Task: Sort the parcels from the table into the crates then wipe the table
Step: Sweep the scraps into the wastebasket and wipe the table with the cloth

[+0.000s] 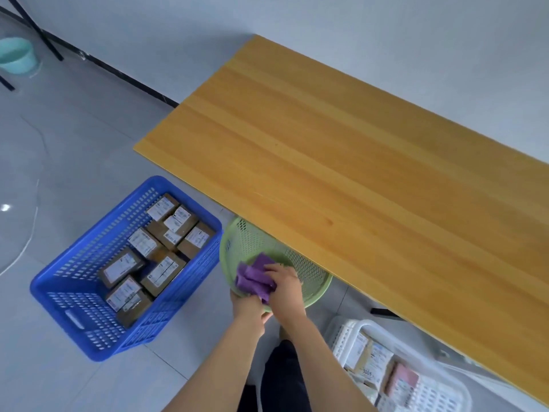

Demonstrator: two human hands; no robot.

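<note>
The wooden table (341,162) has a bare top. Below its near edge, a round green basket (237,245) stands on the floor. My right hand (286,285) grips a crumpled purple cloth (254,276) over the basket's near rim. My left hand (249,307) holds the basket's near rim just under the cloth. A blue crate (74,281) on the floor to the left holds several brown labelled parcels (154,257). A white crate (350,331) at the lower right, partly under the table, holds more parcels (380,367).
A teal bucket (16,55) stands at the far left by the wall, beside black metal legs (38,31). Grey floor tiles lie open left of the blue crate. My dark trouser leg (282,379) is below my arms.
</note>
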